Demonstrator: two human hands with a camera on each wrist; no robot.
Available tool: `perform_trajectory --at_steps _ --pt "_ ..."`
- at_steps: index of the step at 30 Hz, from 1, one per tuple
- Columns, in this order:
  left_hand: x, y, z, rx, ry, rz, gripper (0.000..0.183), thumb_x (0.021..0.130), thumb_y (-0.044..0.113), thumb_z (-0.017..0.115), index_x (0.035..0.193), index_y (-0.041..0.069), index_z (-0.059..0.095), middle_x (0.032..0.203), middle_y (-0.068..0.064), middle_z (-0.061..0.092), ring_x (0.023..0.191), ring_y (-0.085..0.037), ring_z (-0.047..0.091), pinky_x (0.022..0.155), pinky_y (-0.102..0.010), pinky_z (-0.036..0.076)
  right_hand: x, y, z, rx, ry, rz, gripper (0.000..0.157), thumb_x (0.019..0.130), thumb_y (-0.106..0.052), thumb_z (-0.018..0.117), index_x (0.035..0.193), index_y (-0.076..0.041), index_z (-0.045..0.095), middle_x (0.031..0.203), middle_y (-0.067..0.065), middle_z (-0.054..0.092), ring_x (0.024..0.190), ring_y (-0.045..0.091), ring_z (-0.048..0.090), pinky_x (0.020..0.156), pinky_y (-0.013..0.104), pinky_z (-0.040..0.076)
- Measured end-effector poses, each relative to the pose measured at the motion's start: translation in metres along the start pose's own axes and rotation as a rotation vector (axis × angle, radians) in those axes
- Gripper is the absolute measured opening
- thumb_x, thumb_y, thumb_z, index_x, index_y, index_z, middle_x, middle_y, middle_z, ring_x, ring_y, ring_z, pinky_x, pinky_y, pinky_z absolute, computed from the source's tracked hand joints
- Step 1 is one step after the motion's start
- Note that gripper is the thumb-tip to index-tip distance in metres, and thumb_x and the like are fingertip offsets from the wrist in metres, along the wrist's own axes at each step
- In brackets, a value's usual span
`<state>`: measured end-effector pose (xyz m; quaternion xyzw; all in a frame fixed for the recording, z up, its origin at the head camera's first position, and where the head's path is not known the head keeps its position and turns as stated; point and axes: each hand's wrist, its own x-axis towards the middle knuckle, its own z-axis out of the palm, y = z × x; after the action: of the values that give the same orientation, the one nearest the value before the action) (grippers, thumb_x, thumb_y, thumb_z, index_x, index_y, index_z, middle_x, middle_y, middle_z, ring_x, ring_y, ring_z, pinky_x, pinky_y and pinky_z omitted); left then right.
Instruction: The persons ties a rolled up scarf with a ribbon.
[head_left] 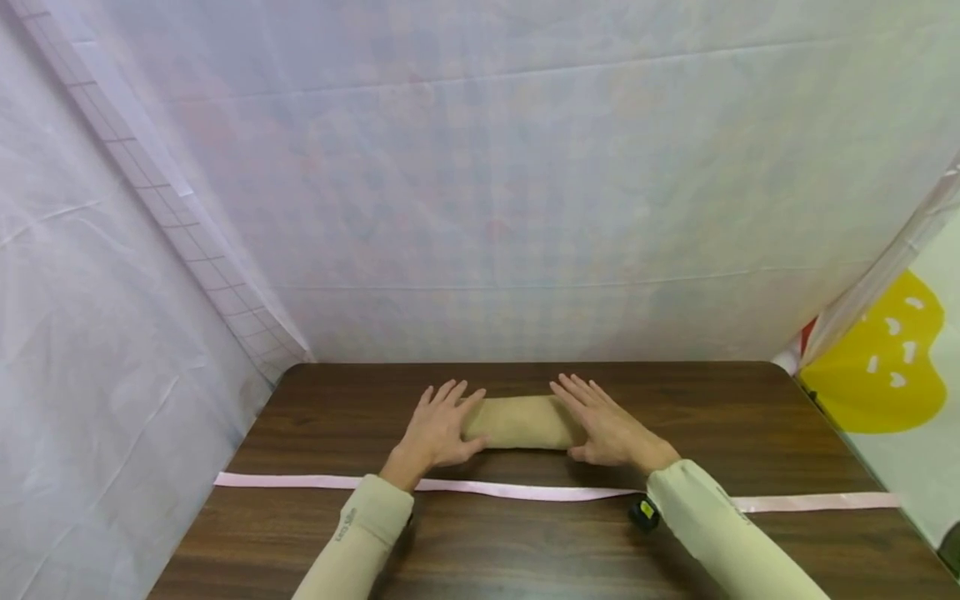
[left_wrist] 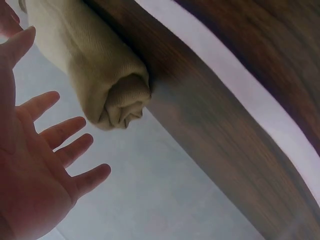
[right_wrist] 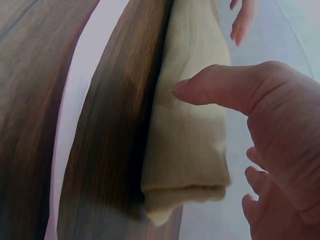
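A tan cloth (head_left: 521,422), rolled into a short, thick bundle, lies crosswise on the dark wooden table (head_left: 360,533). My left hand (head_left: 442,429) is at the bundle's left end, fingers straight and spread. At the opposite end is my right hand (head_left: 603,421), its fingers extended over the corner of the roll. The left wrist view shows the coiled end of the cloth (left_wrist: 107,82) beside the spread left fingers (left_wrist: 65,135). In the right wrist view, the right thumb (right_wrist: 215,87) reaches across the cloth (right_wrist: 187,130), whose folded edge shows near the bottom.
A pale pink ribbon (head_left: 525,492) runs across the table in front of the cloth, passing under both forearms. White sheeting (head_left: 525,208) hangs behind the table and along its left side. A yellow shape (head_left: 892,367) shows beyond the right edge.
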<state>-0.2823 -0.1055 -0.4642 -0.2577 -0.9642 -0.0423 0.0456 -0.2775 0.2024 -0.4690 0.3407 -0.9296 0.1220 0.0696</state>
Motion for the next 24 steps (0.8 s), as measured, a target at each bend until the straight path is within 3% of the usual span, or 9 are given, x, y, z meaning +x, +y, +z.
perform_trajectory --at_steps 12,18,24 --pt "0.011 0.007 0.012 0.023 -0.029 0.016 0.081 0.088 0.064 0.057 0.154 0.023 0.035 0.156 -0.013 0.038 0.145 -0.032 0.033 0.116 -0.056 0.025 0.015 -0.007 0.011 0.008 -0.042 0.009 0.110 0.063 -0.017 0.090 0.152 0.004 0.028 0.157 0.028 0.027 0.145 0.045 0.026 0.116 0.060 0.021" --pt "0.014 0.011 0.016 -0.004 -0.069 -0.003 0.084 0.088 0.064 0.059 0.156 0.024 0.031 0.157 -0.015 0.035 0.144 -0.034 0.034 0.117 -0.054 0.025 0.022 -0.011 0.015 0.000 -0.111 0.050 0.112 0.066 -0.020 0.090 0.154 0.000 0.025 0.159 0.026 0.022 0.147 0.042 0.022 0.118 0.059 0.017" --pt "0.015 0.013 0.019 -0.019 -0.094 -0.009 0.086 0.088 0.062 0.061 0.157 0.022 0.029 0.155 -0.016 0.037 0.143 -0.034 0.035 0.117 -0.055 0.025 0.026 -0.012 0.019 0.017 -0.169 0.102 0.110 0.067 -0.016 0.089 0.155 -0.004 0.024 0.157 0.029 0.025 0.144 0.048 0.025 0.116 0.063 0.019"
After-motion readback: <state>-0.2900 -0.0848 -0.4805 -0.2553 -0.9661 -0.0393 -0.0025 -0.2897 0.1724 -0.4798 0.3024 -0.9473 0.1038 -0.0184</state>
